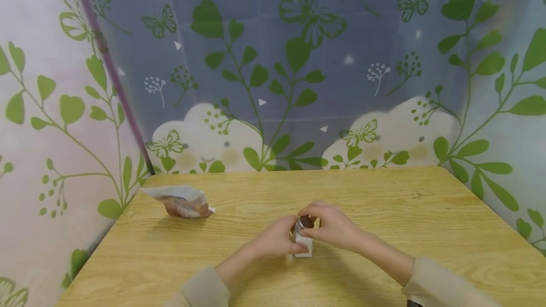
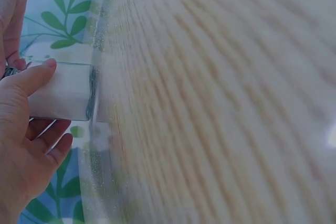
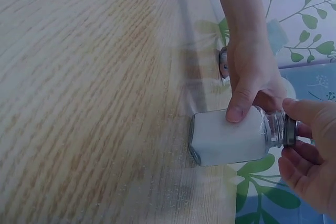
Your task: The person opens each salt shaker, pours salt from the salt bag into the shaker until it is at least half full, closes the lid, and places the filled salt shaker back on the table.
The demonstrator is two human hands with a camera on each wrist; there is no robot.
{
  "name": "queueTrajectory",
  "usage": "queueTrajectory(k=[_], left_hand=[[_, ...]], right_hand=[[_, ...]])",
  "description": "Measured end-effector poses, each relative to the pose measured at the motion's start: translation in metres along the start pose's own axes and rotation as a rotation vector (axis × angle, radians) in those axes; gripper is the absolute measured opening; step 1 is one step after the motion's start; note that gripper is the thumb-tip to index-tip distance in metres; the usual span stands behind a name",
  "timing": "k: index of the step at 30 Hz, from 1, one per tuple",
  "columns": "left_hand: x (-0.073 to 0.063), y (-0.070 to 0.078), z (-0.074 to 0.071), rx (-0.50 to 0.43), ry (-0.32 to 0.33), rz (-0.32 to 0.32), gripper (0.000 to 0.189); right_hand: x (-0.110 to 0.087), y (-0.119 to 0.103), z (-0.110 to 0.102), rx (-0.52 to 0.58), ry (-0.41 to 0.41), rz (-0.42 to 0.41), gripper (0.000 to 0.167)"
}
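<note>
A square glass shaker (image 1: 304, 246) filled with white grains or powder stands upright on the table, its perforated dark metal lid (image 1: 306, 222) on top. My left hand (image 1: 277, 238) grips the glass body from the left, thumb across the near face, as the left wrist view also shows on the glass (image 2: 68, 95). Thumb and fingers of my right hand (image 1: 337, 225) pinch the lid from the right. In the right wrist view the threaded glass neck (image 3: 274, 129) shows below the lid; whether the lid is screwed tight cannot be seen.
A crumpled plastic bag (image 1: 183, 203) with reddish-brown and white print lies at the back left of the wooden table (image 1: 384, 203). Small white grains are scattered on the wood near the shaker. Patterned curtains (image 1: 256, 60) enclose the table's back and sides.
</note>
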State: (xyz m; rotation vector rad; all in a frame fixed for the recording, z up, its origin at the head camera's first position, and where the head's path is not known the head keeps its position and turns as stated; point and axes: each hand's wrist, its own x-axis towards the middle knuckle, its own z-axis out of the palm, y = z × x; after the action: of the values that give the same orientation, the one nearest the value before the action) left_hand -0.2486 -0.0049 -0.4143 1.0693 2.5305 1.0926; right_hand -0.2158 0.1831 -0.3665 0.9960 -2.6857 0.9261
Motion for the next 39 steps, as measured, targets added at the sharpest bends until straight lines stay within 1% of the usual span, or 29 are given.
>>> queueTrajectory(k=[3,5,6,9,13,15,20,26,29,36,39], left_hand=[[0.000,0.000,-0.001,-0.006,-0.009,0.003,0.051],[0.000,0.000,-0.001,-0.004,-0.010,0.008,0.052],[0.000,0.000,-0.001,-0.003,-0.010,0.010,0.052],[0.000,0.001,-0.001,0.013,-0.002,0.002,0.042],[0.000,0.001,-0.001,0.026,0.010,-0.009,0.034],[0.000,0.001,-0.001,0.026,0.010,-0.011,0.034],[-0.001,0.000,0.001,0.029,0.016,-0.014,0.037],[0.000,-0.001,0.002,0.011,0.006,0.018,0.043],[0.000,-0.001,0.002,0.005,0.001,0.027,0.047],[-0.001,-0.001,0.001,0.019,0.008,-0.002,0.038],[0.000,-0.001,0.002,0.038,0.013,-0.013,0.037]], right_hand=[[0.002,0.000,-0.001,-0.013,-0.014,-0.016,0.031],[0.002,0.000,-0.001,-0.020,-0.025,-0.026,0.031],[0.003,0.000,0.000,-0.023,-0.029,-0.030,0.032],[0.003,0.000,0.000,-0.035,-0.023,-0.027,0.036],[0.003,0.000,0.002,-0.049,0.011,-0.019,0.041],[0.003,0.000,0.004,-0.057,0.030,-0.026,0.040],[0.004,0.004,0.009,-0.087,0.081,-0.068,0.040],[0.003,0.007,0.013,-0.100,0.118,-0.100,0.036],[0.003,0.008,0.014,-0.091,0.118,-0.097,0.034],[0.002,0.007,0.012,-0.042,0.088,-0.051,0.033],[0.001,0.007,0.011,-0.037,0.074,-0.049,0.033]])
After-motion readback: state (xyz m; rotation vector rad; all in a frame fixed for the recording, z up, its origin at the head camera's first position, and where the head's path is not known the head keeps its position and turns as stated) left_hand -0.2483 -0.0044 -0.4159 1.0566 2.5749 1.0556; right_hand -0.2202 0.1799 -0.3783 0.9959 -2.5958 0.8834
